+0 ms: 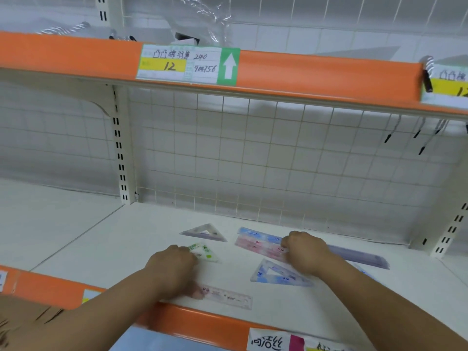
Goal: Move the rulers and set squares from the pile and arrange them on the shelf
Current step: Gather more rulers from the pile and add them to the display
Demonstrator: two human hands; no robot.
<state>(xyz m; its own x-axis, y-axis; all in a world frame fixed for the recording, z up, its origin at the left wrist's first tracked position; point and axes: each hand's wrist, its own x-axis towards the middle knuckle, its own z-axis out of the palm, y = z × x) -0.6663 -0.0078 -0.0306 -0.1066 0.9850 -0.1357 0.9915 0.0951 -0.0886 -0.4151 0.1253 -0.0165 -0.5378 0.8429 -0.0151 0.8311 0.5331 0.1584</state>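
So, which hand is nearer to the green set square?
Left. The left hand holds the green set square by its left corner; the right hand is well to its right, gripping the pink ruler.

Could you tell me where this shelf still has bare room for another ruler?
Bare: the left of the shelf, between the upright and the purple set square; the front, before the blue set square. Crowded: the middle, around the left hand and right hand.

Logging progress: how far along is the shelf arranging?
Done: purple set square, blue ruler and purple ruler lie on the shelf. In hand: left hand grips green set square, right hand pink ruler. To do: blue set square and front ruler look unaligned; pile unseen.
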